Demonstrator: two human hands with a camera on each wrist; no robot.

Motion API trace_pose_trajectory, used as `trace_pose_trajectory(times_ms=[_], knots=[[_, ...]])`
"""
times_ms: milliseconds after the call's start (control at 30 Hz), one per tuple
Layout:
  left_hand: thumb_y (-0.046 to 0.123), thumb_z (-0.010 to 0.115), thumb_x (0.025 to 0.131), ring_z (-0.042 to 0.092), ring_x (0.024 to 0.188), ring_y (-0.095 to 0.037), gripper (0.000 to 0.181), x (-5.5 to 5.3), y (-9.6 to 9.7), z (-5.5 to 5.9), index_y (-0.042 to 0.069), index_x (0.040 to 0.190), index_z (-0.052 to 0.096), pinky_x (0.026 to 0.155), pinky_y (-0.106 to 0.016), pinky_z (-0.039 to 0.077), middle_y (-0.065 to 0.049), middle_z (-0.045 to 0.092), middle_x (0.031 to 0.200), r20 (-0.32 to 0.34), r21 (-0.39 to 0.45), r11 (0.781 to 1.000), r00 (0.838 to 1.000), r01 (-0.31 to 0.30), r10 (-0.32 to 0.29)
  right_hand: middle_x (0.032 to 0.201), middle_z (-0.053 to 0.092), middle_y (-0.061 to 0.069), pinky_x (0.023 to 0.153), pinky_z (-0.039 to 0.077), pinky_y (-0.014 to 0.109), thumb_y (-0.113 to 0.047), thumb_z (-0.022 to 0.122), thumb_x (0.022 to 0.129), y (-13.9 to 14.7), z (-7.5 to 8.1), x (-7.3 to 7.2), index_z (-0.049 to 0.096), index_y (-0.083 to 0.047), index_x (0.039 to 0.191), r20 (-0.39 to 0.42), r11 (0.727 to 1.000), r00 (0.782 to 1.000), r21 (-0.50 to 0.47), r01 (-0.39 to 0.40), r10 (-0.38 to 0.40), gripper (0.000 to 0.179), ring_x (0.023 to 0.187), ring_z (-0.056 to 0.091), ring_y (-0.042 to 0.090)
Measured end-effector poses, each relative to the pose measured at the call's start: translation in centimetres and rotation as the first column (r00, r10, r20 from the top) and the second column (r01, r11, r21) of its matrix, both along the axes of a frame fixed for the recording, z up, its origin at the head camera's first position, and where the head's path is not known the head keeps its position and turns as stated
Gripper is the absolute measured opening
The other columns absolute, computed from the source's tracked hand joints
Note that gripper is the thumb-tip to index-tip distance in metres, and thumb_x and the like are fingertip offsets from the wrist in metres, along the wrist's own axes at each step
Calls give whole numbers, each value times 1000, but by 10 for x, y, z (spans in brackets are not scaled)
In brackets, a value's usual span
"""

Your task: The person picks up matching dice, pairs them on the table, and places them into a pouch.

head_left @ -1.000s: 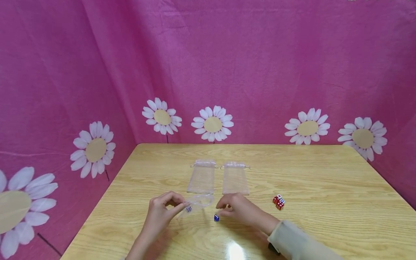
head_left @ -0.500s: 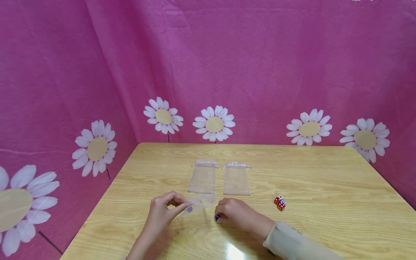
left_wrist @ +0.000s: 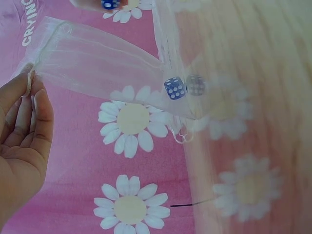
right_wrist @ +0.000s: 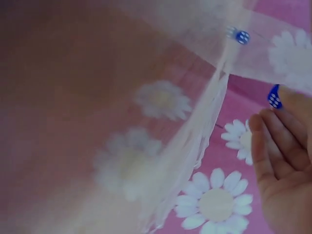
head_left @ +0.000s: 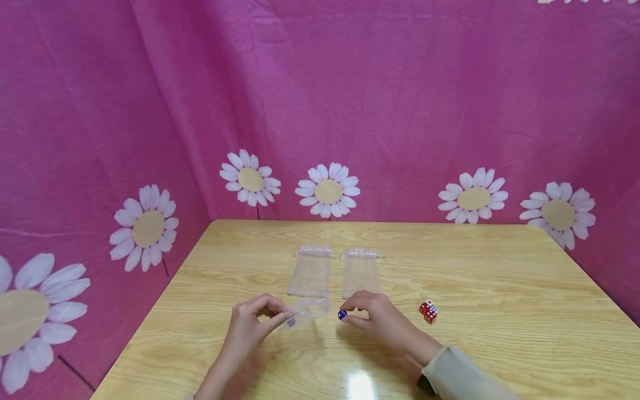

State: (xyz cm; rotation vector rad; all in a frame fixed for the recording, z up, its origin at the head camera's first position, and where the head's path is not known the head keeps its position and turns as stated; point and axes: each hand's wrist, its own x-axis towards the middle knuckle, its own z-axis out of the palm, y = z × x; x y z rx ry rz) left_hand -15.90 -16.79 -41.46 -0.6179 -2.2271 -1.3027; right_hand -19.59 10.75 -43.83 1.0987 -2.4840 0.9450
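Note:
My left hand (head_left: 247, 328) pinches a sheer white organza drawstring bag (head_left: 314, 307) by its mouth, which gapes toward the right. Through the mesh, a blue die with white pips (left_wrist: 174, 87) shows at the bag's far end in the left wrist view. Between thumb and index finger my right hand (head_left: 382, 319) holds another blue die (head_left: 342, 314), just right of the bag's mouth and raised over the table. The same held die (right_wrist: 274, 97) appears in the right wrist view, where the other right fingers are loosely bent.
Behind the hands, two more organza bags lie flat side by side, a left one (head_left: 311, 275) and a right one (head_left: 361, 269). To the right of my right hand sits a small cluster of red dice (head_left: 428, 311) on the wooden table (head_left: 500, 289). A pink flowered cloth (head_left: 390, 111) hangs beyond.
My right hand has closed on the blue die that lay on the table and lifted it up beside the bag's mouth. The left hand and its bag have stayed nearly still.

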Motion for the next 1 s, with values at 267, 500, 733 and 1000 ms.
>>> trace_pose_trajectory(times_ms=[267,500,733,1000], knots=[[5,82,72,60,64,7,14,1,3,0,11,75,70,57,-22,55,-1,73,73,33,4,1000,999,-2,2,91,75,-6,71,57,26,-12,77,83,28,-2,4,75,-19,94,46,970,991,-207,130,-123,13,81,67,6],[6,82,73,61,65,7,13,1,4,1,12,75,70,59,-23,55,0,73,74,51,12,1000,999,-7,7,93,75,-6,70,56,26,-12,77,83,38,2,8,75,-20,97,105,953,979,-231,195,-175,16,83,65,3],[5,82,73,61,64,7,13,1,3,-1,11,76,70,57,-23,55,-2,73,74,18,10,1000,1000,10,-10,91,75,-2,72,57,26,-8,76,83,20,7,6,75,-14,98,-29,958,997,-281,59,-70,17,81,68,11],[6,81,73,60,64,7,13,1,2,0,11,76,70,57,-24,55,-1,73,73,28,1,1000,1000,11,-11,92,75,0,72,57,27,-4,77,80,-4,29,9,74,-14,100,-179,951,984,-301,-75,21,22,82,68,15]])
